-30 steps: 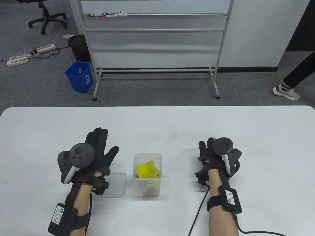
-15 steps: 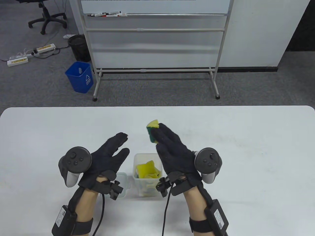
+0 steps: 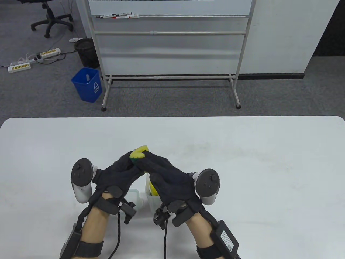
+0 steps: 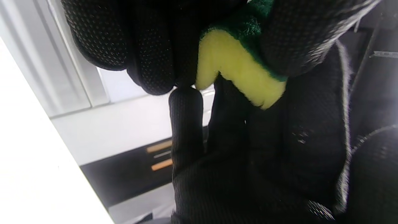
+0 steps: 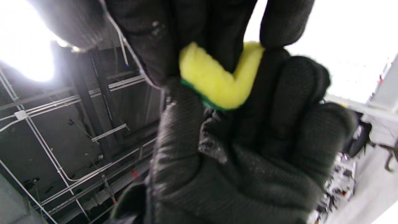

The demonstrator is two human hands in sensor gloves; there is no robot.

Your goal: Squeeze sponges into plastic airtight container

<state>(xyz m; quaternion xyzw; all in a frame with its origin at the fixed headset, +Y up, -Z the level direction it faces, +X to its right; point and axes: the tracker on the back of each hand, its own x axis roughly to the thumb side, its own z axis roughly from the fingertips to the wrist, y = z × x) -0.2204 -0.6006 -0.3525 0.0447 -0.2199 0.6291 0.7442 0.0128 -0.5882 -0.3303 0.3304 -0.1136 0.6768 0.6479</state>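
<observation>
A yellow sponge with a green scrub side (image 3: 138,153) is held above the table by both hands and is bent into a V; it also shows in the left wrist view (image 4: 239,71) and the right wrist view (image 5: 217,81). My left hand (image 3: 126,168) grips it from the left and my right hand (image 3: 159,170) grips it from the right, fingertips meeting over it. The clear plastic container (image 3: 152,201) stands below my right hand, mostly hidden, with another yellow sponge (image 3: 153,188) inside. Its clear lid (image 3: 134,195) lies on the table just left of it.
The white table (image 3: 242,167) spreads around the hands. Beyond its far edge stand a whiteboard frame (image 3: 169,54) and a blue bin (image 3: 87,84) on the floor.
My right hand carried the sponge left and toward me, over the container. My left hand moved right and took hold of it too; the sponge is now bent between both hands.
</observation>
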